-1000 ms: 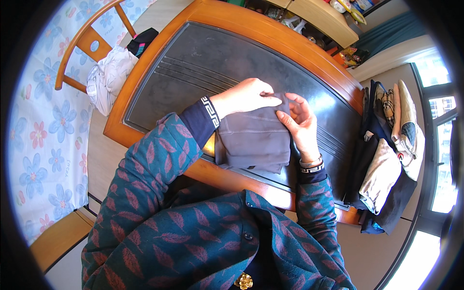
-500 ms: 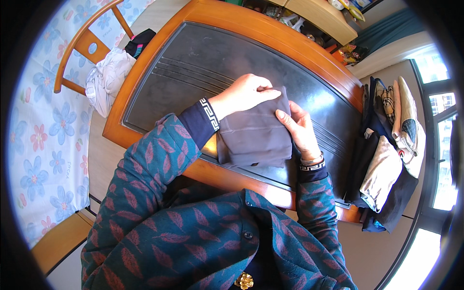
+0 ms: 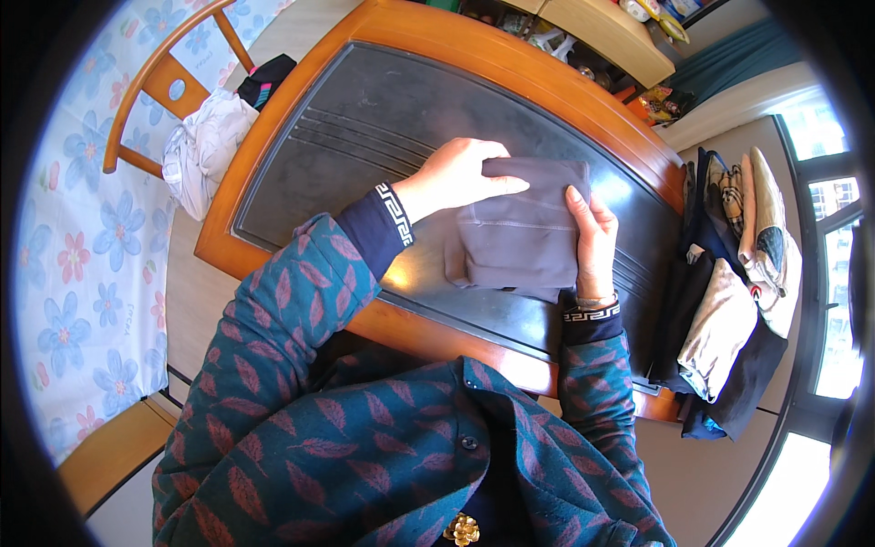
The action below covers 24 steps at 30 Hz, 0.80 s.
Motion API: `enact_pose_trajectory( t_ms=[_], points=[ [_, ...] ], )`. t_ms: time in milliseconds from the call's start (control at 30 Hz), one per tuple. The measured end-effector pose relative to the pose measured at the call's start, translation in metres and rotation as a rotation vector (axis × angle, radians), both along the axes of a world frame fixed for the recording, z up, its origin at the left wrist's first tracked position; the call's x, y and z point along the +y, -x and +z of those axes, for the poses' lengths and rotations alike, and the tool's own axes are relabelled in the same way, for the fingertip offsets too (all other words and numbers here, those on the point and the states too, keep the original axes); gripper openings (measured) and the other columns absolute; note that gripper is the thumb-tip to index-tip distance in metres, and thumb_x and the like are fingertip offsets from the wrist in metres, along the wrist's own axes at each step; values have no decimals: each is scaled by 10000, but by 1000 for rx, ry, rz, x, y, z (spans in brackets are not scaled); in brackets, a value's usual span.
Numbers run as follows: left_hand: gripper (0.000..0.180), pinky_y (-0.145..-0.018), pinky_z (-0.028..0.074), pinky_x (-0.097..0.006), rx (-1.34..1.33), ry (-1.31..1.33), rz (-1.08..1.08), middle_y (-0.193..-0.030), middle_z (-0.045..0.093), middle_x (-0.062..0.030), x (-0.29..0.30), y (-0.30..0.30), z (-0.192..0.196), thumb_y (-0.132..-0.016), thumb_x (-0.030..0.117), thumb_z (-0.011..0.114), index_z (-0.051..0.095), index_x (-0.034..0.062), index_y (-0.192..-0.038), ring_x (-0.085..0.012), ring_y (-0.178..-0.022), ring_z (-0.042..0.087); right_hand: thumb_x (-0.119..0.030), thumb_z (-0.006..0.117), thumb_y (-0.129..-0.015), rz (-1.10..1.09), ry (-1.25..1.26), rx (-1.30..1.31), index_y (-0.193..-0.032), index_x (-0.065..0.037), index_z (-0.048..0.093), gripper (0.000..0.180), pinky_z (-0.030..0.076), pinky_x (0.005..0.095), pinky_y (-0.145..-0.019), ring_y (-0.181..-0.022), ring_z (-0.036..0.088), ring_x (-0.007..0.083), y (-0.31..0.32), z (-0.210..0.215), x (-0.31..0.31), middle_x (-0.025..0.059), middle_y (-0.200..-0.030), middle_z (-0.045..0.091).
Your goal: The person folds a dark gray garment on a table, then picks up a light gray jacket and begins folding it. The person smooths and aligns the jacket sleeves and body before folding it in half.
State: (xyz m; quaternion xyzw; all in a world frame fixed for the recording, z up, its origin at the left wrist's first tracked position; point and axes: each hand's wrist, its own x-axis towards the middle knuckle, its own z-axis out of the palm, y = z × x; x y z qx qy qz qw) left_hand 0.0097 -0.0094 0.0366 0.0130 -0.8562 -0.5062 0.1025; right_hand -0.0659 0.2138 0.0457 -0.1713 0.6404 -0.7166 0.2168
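A dark grey garment, folded into a compact layered bundle (image 3: 524,232), is in my two hands above the black tabletop; its exact kind does not show. My left hand (image 3: 465,175) grips its upper left corner, thumb on top and the other fingers partly hidden behind the cloth. Along the right edge, my right hand (image 3: 592,237) pinches the bundle with the thumb on the near face and fingers behind. A pale seam runs across the cloth, and loose layers show at its lower left.
The wood-framed table (image 3: 301,73) has a black inset top. At its right end lies a pile of folded clothes (image 3: 720,319). A wooden chair (image 3: 150,91) at the left bears a white crumpled garment (image 3: 205,150). Beyond the far edge stands a light wooden cabinet (image 3: 602,36).
The folded garment has shifted right and slightly away from me. My right hand went right with it and now grips its edge, while my left hand stays almost in place.
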Motion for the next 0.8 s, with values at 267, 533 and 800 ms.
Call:
enact_pose_trajectory(
  t_ms=[267,533,800],
  points=[
    [294,-735,515,-294,-82,-369,-70,-857,714,-58,-1,-3,5,-808,225,836,716,9,-967,-129,-792,644,-245,683,-979,72,-96,-92,-1051,-39,722,222,502,223,-686,-759,616,58,-5,2,1,-6,-907,705],
    [318,-858,498,-253,-97,-1019,-17,-1029,687,-27,-8,-1,1,-900,160,741,644,58,-1185,-114,-964,633,-235,676,-969,-124,45,2,-1071,-38,722,226,497,242,-751,-808,622,78,-3,0,0,-5,-942,703],
    [276,-923,499,-269,-92,-1035,-35,-1114,700,-39,4,-5,2,-970,199,678,674,11,-1171,-122,-1009,640,-242,674,-968,-97,123,-66,-1131,-28,702,271,509,277,-827,-897,637,111,-1,0,-1,21,-1037,700]
  ],
)
